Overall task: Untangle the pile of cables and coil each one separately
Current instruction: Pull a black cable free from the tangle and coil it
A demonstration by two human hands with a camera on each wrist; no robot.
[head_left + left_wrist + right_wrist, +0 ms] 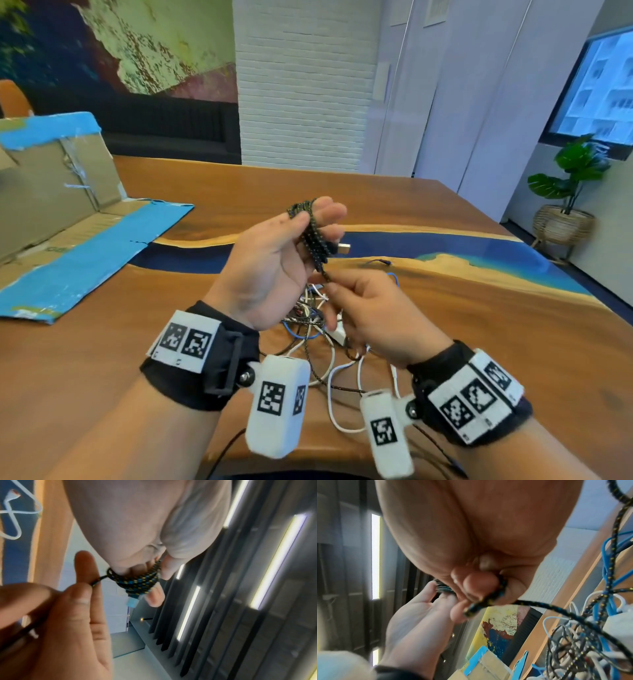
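Observation:
A black braided cable with yellow and blue flecks (313, 236) is wound in several loops round the fingers of my left hand (274, 260), held above the table. Its USB plug (343, 249) sticks out to the right of the loops. In the left wrist view the coil (137, 580) wraps the fingers, with a pale plug end below. My right hand (363, 305) sits just below and pinches the cable's free run (481, 603) between thumb and fingers. That run trails down into the tangled pile (315, 318) of white, blue and dark cables on the table.
A flattened cardboard box with blue tape (68, 219) lies at the left of the wooden table (479, 308). White cables (337, 390) loop near the table's front edge. A potted plant (568, 198) stands on the floor at the far right.

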